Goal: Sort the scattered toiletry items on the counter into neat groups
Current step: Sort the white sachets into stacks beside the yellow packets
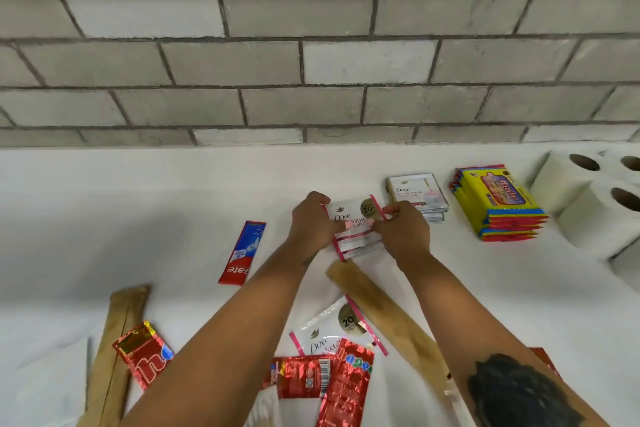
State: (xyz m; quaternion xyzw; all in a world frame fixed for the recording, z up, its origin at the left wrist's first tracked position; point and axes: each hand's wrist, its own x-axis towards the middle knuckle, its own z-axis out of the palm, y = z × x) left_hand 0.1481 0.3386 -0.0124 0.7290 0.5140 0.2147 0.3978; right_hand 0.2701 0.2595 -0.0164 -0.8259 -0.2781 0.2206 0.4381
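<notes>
The sorting looks partly done, perhaps a third to a half; three groups already stand just to the right of the hands: a neat pile of white Dove sachets [417,196], a squared stack of yellow wipe packs [498,203] beyond it, and toilet rolls [585,201] furthest right on the tabletop [138,191].

The left hand [313,222] and the right hand [403,234] face each other, each pinching one side edge of a small bundle of pink-edged Dove sachets [355,227], apparently squaring it up; the bundle lies between the hands and just left of the white Dove pile.

Still loose: a Colgate sachet [242,253] to the left of the left hand; one more pink-edged Dove sachet [332,326] nearer the person, between the forearms; red foil sachets [143,354] nearer still, some overlapping; and two brown paper sleeves [381,312], one crossing under the right forearm, one far left.

By my judgement the pink-edged, red foil, Colgate and brown groups remain to be gathered.
</notes>
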